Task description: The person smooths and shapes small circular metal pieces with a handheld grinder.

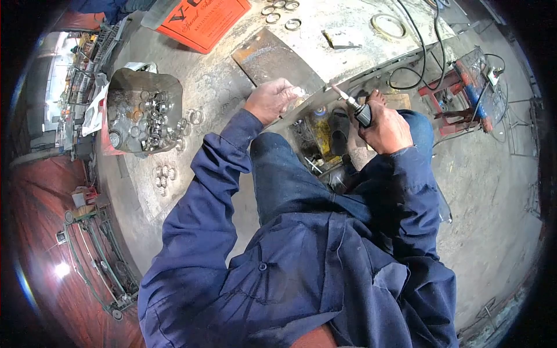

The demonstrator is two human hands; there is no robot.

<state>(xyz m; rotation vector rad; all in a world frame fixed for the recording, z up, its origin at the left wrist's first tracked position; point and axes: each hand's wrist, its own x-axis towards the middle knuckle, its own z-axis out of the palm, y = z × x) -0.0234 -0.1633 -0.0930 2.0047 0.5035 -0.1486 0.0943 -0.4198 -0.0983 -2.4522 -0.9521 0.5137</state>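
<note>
My right hand is wrapped round a die grinder, whose pale pointed bit aims up and to the left. Over the edge of a metal plate on the bench, my left hand is closed in a pinch. Something small and bright shows at its fingertips, but glare hides what it is. A gap separates the grinder's bit from the left fingers. Left of that hand, several metal rings lie in a small group on the bench, and others lie beside a cut-open container with more rings in it.
An orange-red box stands at the bench's far side. Further rings and one large ring lie at the back. A black cable hangs over the right edge. A red and blue metal stand is on the floor.
</note>
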